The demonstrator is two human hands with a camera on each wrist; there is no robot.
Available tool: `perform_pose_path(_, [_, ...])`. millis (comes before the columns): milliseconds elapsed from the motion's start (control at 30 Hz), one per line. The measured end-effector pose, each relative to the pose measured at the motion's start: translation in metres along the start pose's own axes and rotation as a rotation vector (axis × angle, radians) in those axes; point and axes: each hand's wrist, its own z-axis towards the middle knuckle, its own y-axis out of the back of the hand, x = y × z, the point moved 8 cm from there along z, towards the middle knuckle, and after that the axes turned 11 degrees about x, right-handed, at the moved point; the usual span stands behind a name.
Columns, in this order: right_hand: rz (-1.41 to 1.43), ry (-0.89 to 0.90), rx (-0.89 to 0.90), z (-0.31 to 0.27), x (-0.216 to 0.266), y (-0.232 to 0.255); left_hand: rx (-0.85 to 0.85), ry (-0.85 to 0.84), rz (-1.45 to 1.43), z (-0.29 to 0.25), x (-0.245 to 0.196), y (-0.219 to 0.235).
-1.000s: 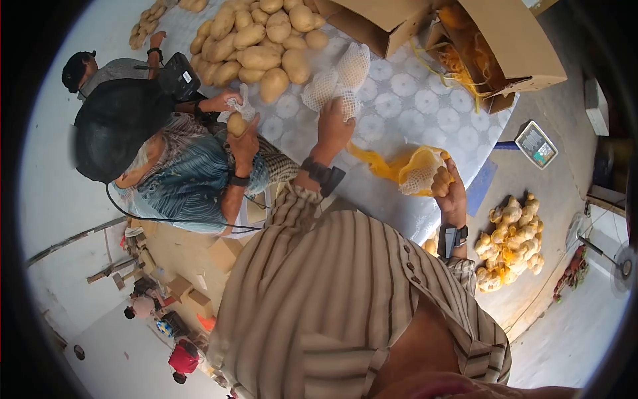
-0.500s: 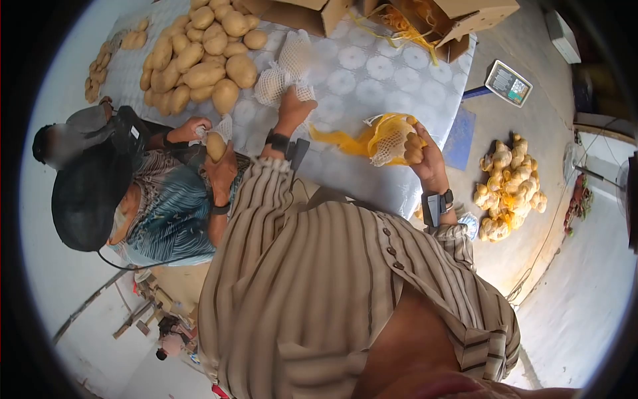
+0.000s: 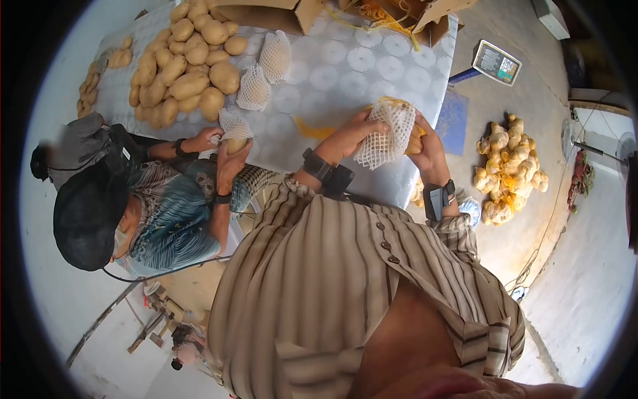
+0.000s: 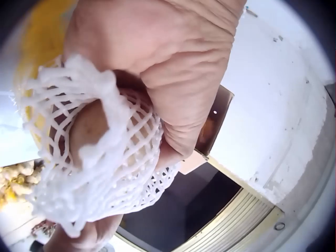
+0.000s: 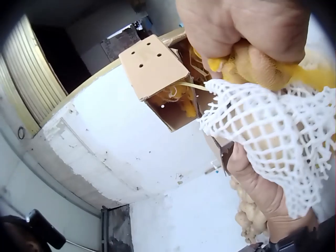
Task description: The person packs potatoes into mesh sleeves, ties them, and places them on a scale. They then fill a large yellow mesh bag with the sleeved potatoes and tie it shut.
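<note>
In the head view my left hand [image 3: 352, 133] grips a white foam net [image 3: 393, 133], its thumb on the mesh. Close on the right, my right hand [image 3: 430, 147] has its fingers curled round lumpy tan produce [image 5: 257, 65] in yellow mesh [image 5: 315, 77], seen in the right wrist view. The white net [image 5: 257, 121] lies against that produce. Through the net [image 4: 126, 173] in the left wrist view shows a rounded tan surface [image 4: 90, 128]; whether it is produce or a finger I cannot tell. Two white-netted potatoes [image 3: 275, 58] lie on the table.
Potatoes [image 3: 189, 84] are piled on the table's left [image 3: 319, 80]. Beside me a person [image 3: 179, 213] in a black cap holds a half-netted potato [image 3: 236, 143]. Cardboard boxes [image 3: 302, 16] stand at the back. A scale display [image 3: 497, 63] and bagged produce [image 3: 508, 169] are at the right.
My left hand has let go of the netted potatoes on the table and moved right to grip the white net at my right hand. The head view has shifted.
</note>
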Motion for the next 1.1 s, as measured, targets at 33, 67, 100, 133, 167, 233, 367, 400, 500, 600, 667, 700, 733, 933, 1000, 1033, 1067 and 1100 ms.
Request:
perform_pose_path(33, [0.003, 0.003, -0.004, 0.000, -0.002, 0.006, 0.003, 0.005, -0.001, 0.002, 0.003, -0.003])
perform_pose_path(67, [-0.030, -0.001, 0.022, 0.002, -0.004, 0.009, -0.018, -0.019, 0.030, 0.006, 0.003, -0.006])
perform_pose_path(100, [-0.063, -0.007, 0.050, 0.002, -0.005, 0.005, -0.030, -0.033, 0.048, 0.011, 0.007, -0.005])
perform_pose_path(133, [-0.060, -0.007, 0.055, -0.001, -0.003, 0.002, -0.043, -0.047, 0.066, 0.016, 0.010, -0.005])
perform_pose_path(167, [-0.072, -0.009, 0.052, -0.004, 0.000, 0.000, -0.048, -0.112, 0.139, 0.023, 0.009, -0.002])
perform_pose_path(233, [-0.082, -0.011, 0.053, -0.005, 0.003, 0.001, -0.056, -0.178, 0.215, 0.028, 0.006, -0.006])
perform_pose_path(367, [0.057, -0.140, 0.298, -0.011, -0.009, -0.026, -0.270, -0.189, 0.927, 0.037, 0.000, -0.004])
perform_pose_path(400, [0.044, -0.129, 0.153, -0.013, -0.010, -0.022, -0.238, -0.173, 1.067, 0.045, 0.004, -0.004])
perform_pose_path(500, [0.098, -0.170, 0.327, -0.019, -0.015, -0.031, -0.319, -0.061, 1.443, 0.051, 0.027, 0.010])
perform_pose_path(600, [0.134, -0.183, 0.379, -0.026, -0.019, -0.041, -0.187, 0.127, 1.562, 0.055, 0.028, 0.009])
perform_pose_path(667, [0.158, -0.140, 0.363, -0.021, -0.015, -0.049, -0.161, 0.229, 1.478, 0.059, 0.020, 0.010])
perform_pose_path(700, [0.180, -0.094, 0.343, -0.018, -0.010, -0.051, -0.132, 0.325, 1.390, 0.060, 0.019, 0.012])
perform_pose_path(733, [0.184, -0.091, 0.348, -0.015, -0.008, -0.053, -0.132, 0.328, 1.397, 0.057, 0.011, 0.012])
perform_pose_path(933, [0.180, -0.061, 0.307, 0.002, 0.003, -0.029, 0.040, -0.049, 0.858, -0.014, -0.057, -0.013])
perform_pose_path(1000, [0.153, -0.086, 0.282, -0.001, -0.002, -0.023, -0.218, -0.137, 0.696, -0.037, -0.086, 0.025])
perform_pose_path(1033, [0.160, -0.100, 0.261, -0.001, -0.005, -0.018, -0.391, -0.239, 0.737, -0.047, -0.101, 0.055])
perform_pose_path(1067, [0.159, -0.101, 0.265, -0.001, -0.008, -0.016, -0.551, -0.332, 0.814, -0.057, -0.115, 0.085])
perform_pose_path(1100, [0.159, -0.098, 0.248, -0.001, -0.008, -0.013, -0.712, -0.427, 0.886, -0.067, -0.132, 0.112])
